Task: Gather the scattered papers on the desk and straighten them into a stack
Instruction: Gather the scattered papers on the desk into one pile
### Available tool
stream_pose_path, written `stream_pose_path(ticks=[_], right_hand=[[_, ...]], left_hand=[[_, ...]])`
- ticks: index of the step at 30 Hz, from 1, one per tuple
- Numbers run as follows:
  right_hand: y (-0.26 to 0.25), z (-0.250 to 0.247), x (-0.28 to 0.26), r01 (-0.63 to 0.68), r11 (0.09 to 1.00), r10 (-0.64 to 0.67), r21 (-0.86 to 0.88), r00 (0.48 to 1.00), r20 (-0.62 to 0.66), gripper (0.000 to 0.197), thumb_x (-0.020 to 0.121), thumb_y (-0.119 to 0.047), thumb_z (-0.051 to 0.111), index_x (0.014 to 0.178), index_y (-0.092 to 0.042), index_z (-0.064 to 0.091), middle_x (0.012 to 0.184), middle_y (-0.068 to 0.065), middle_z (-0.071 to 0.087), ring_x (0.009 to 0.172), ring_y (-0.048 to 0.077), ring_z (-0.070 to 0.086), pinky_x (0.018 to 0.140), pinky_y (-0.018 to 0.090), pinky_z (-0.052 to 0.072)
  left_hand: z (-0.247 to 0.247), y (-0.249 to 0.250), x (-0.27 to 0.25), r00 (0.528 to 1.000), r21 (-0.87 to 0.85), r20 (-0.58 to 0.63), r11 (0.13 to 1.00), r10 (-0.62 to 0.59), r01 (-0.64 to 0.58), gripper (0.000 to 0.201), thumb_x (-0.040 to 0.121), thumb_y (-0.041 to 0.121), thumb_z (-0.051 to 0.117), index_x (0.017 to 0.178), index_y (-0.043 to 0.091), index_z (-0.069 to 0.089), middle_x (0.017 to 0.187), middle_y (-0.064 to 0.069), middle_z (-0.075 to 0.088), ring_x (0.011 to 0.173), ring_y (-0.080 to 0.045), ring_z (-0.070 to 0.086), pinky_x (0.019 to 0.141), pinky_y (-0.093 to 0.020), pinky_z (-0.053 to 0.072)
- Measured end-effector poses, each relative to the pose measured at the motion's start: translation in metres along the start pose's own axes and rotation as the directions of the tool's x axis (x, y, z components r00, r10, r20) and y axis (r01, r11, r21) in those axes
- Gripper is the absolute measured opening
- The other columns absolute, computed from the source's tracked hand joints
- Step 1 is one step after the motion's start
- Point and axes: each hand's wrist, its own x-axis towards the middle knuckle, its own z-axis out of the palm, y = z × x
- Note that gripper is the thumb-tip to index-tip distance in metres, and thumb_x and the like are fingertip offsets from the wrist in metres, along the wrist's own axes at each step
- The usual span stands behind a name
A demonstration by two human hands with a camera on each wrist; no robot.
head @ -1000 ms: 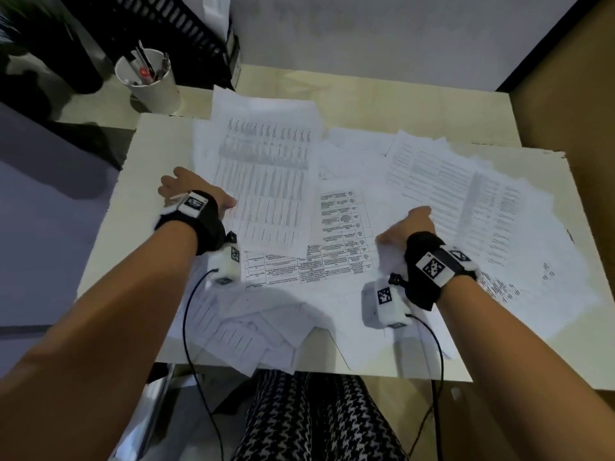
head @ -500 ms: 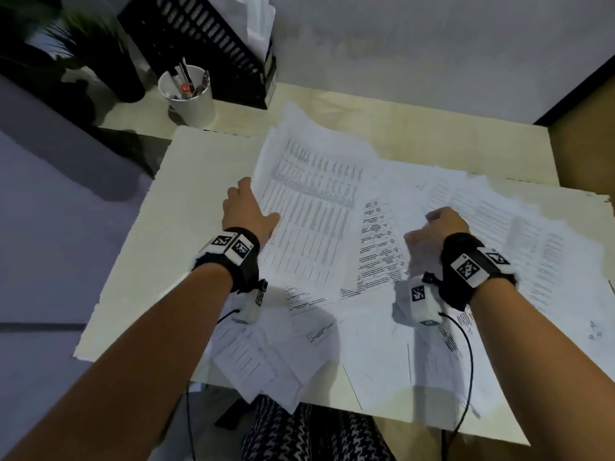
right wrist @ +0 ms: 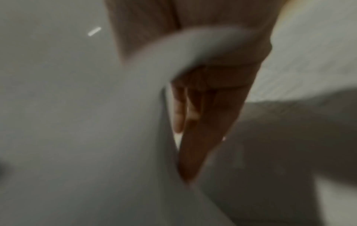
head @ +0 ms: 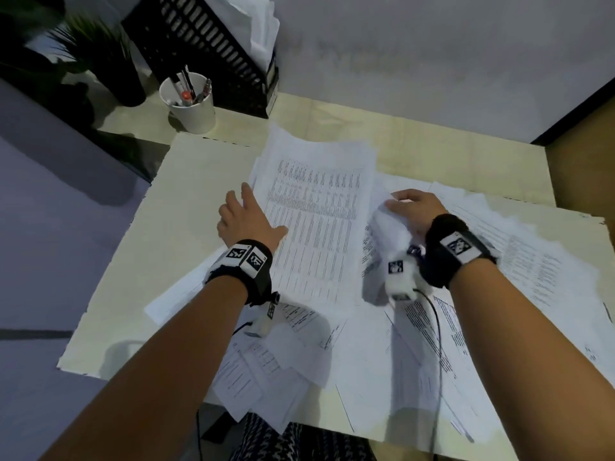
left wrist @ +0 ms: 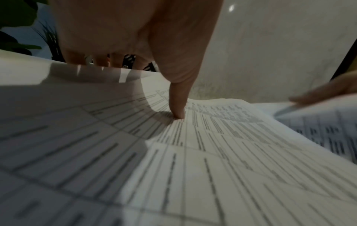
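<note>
Many white printed papers lie scattered over the pale desk (head: 199,201). A large sheet with table print (head: 319,234) lies on top in the middle. My left hand (head: 246,217) is at its raised left edge, fingers straight beside the edge. The thumb (left wrist: 178,107) presses down on the print. My right hand (head: 412,207) is just right of that sheet and grips a curled white sheet (head: 389,224). In the right wrist view this curled sheet (right wrist: 173,50) bends over my fingers (right wrist: 203,122). More papers (head: 532,277) spread to the right, and others (head: 266,371) overhang the near edge.
A white cup of pens (head: 193,104) stands at the back left, beside a black slatted file rack (head: 206,51) holding papers. A dark potted plant (head: 93,51) is further left. The wall runs along the back. The left strip of the desk is bare.
My left hand has slid the table-print sheet toward the middle and turned it more upright. My right hand has moved forward and lifted a sheet that now curls over it.
</note>
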Motion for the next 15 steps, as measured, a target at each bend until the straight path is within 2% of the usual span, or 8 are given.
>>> stream_pose_path(ticks=[1, 3, 5, 7, 8, 11, 13, 15], right_hand=[[-0.003, -0.002, -0.004, -0.076, 0.978, 0.056, 0.197, 0.993, 0.105, 0.012, 0.085, -0.037, 0.065, 0.082, -0.025, 0.064, 0.084, 0.004, 0.063, 0.067, 0.022, 0.058, 0.054, 0.024, 0.050], [0.000, -0.008, -0.012, -0.208, 0.801, 0.041, 0.561, 0.955, 0.294, 0.046, 0.079, -0.057, 0.061, 0.103, -0.018, 0.063, 0.082, 0.005, 0.061, 0.063, 0.022, 0.062, 0.055, 0.028, 0.054], [0.016, -0.011, -0.020, -0.274, 0.620, -0.058, 0.735, 0.918, 0.392, 0.078, 0.074, -0.070, 0.052, 0.127, -0.013, 0.053, 0.103, 0.012, 0.067, 0.088, 0.029, 0.070, 0.076, 0.042, 0.057], [0.030, -0.006, -0.038, -0.323, 0.566, -0.075, 0.758, 0.896, 0.438, 0.085, 0.071, -0.072, 0.051, 0.135, -0.016, 0.050, 0.128, 0.015, 0.060, 0.114, 0.034, 0.061, 0.094, 0.051, 0.049], [0.035, 0.002, -0.047, -0.349, 0.558, -0.029, 0.753, 0.898, 0.439, 0.076, 0.070, -0.065, 0.056, 0.128, -0.016, 0.055, 0.128, 0.014, 0.060, 0.109, 0.033, 0.064, 0.089, 0.049, 0.052], [0.051, 0.034, -0.063, -0.334, 0.608, 0.127, 0.720, 0.936, 0.327, 0.043, 0.064, -0.022, 0.078, 0.101, -0.006, 0.063, 0.099, 0.016, 0.069, 0.067, 0.026, 0.073, 0.054, 0.034, 0.058], [0.059, 0.055, -0.063, -0.296, 0.765, 0.230, 0.572, 0.955, 0.186, 0.024, 0.072, 0.003, 0.070, 0.095, 0.003, 0.062, 0.082, 0.020, 0.070, 0.063, 0.029, 0.069, 0.058, 0.039, 0.058], [0.058, 0.069, -0.059, -0.289, 0.857, 0.297, 0.426, 0.953, 0.049, 0.007, 0.079, 0.005, 0.060, 0.082, 0.000, 0.056, 0.073, 0.018, 0.059, 0.064, 0.026, 0.060, 0.070, 0.043, 0.057]], left_hand=[[0.001, -0.001, -0.001, 1.000, 0.053, -0.014, 0.999, 0.003, -0.003, 0.110, 0.073, 0.046, 0.074, 0.152, 0.016, 0.004, 0.160, -0.013, 0.005, 0.145, -0.034, 0.014, 0.113, -0.049, 0.021], [0.001, -0.003, -0.004, 0.998, 0.114, -0.053, 0.993, 0.026, -0.020, 0.112, 0.074, 0.050, 0.072, 0.153, 0.014, 0.001, 0.161, -0.013, -0.003, 0.146, -0.035, 0.009, 0.115, -0.048, 0.017], [0.000, -0.004, -0.006, 0.996, 0.114, -0.075, 0.992, 0.054, -0.045, 0.112, 0.074, 0.050, 0.072, 0.153, 0.013, 0.001, 0.160, -0.014, 0.002, 0.144, -0.034, 0.015, 0.114, -0.046, 0.021], [-0.002, -0.003, -0.005, 0.997, 0.088, -0.044, 0.995, 0.056, -0.052, 0.110, 0.073, 0.049, 0.073, 0.152, 0.011, 0.006, 0.156, -0.015, 0.013, 0.139, -0.034, 0.023, 0.110, -0.045, 0.028], [-0.003, -0.002, -0.003, 0.999, 0.073, -0.007, 0.997, 0.040, -0.039, 0.106, 0.073, 0.048, 0.074, 0.150, 0.008, 0.012, 0.153, -0.016, 0.020, 0.136, -0.034, 0.027, 0.106, -0.045, 0.033], [-0.010, 0.003, 0.006, 0.990, 0.031, 0.108, 0.996, -0.092, 0.089, 0.100, 0.068, 0.045, 0.079, 0.140, 0.001, 0.026, 0.143, -0.019, 0.030, 0.131, -0.035, 0.034, 0.101, -0.045, 0.040], [-0.019, 0.008, 0.012, 0.967, -0.008, 0.193, 0.986, -0.163, 0.168, 0.104, 0.067, 0.038, 0.082, 0.142, -0.001, 0.021, 0.142, -0.022, 0.032, 0.132, -0.036, 0.037, 0.104, -0.043, 0.039], [-0.023, 0.010, 0.018, 0.950, -0.101, 0.269, 0.976, -0.159, 0.192, 0.097, 0.068, 0.027, 0.083, 0.140, 0.000, 0.024, 0.138, -0.021, 0.042, 0.127, -0.036, 0.045, 0.099, -0.042, 0.043]])
